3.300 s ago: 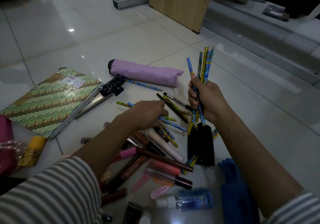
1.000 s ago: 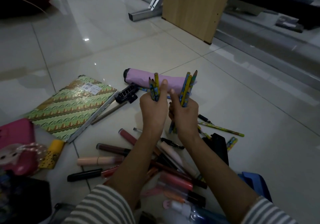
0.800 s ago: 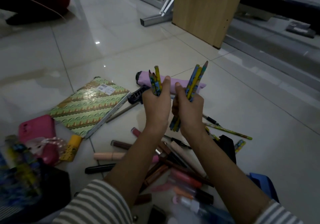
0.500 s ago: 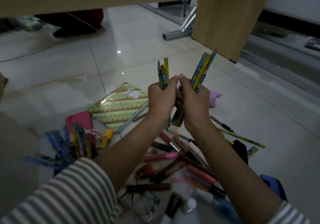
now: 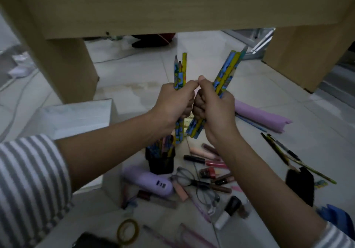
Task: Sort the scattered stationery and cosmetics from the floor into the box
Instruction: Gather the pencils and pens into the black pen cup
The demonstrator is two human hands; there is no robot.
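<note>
My left hand [image 5: 173, 101] grips a small bunch of blue-and-yellow pencils [image 5: 180, 71] upright. Right beside it, knuckles touching, my right hand [image 5: 213, 103] grips a larger bunch of the same pencils [image 5: 229, 69], tilted to the right. Both fists hang above a black pencil cup [image 5: 161, 161] that holds more pencils. A white box [image 5: 76, 117] stands on the floor to the left, under my left forearm. Lip glosses and tubes [image 5: 209, 163] lie scattered below my hands.
A wooden table's underside [image 5: 172, 5] and legs [image 5: 69, 71] loom close ahead. On the floor lie a lilac folded umbrella [image 5: 259, 118], a lilac case [image 5: 151, 182], glasses [image 5: 194, 182], a tape roll [image 5: 127, 231], loose pencils [image 5: 288, 157] and a black pouch [image 5: 299, 182].
My view has swung left and up, so the table underside, white box and pencil cup came into sight. Both hands keep their pencil bunches and have drawn close together.
</note>
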